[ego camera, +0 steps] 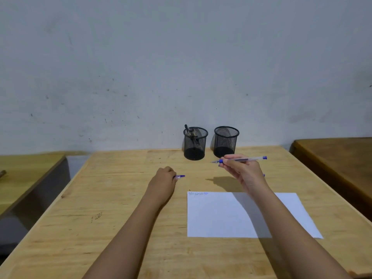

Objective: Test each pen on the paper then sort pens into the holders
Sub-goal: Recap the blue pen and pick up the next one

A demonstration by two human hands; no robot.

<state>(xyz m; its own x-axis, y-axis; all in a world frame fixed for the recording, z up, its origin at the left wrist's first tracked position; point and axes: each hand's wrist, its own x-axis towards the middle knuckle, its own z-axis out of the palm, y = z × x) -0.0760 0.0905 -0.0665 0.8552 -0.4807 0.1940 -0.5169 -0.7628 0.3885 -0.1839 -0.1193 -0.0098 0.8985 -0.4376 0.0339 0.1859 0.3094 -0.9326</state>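
My right hand [243, 171] holds a clear pen with blue ends [251, 158] level above the table, its uncapped tip pointing left, just in front of the right mesh holder [226, 141], which looks empty. The left mesh holder [195, 143] has a few dark pens in it. My left hand [164, 179] rests on the table, closed on a blue pen cap [180, 176] that sticks out to the right. White paper [231, 216] lies in front of me with blue scribbles in its top left corner. A blue pen end [264, 175] peeks out behind my right hand.
The wooden table [112, 198] backs onto a grey wall. A lower wooden surface [26, 172] stands to the left across a gap, and a darker wooden table [338, 158] stands to the right.
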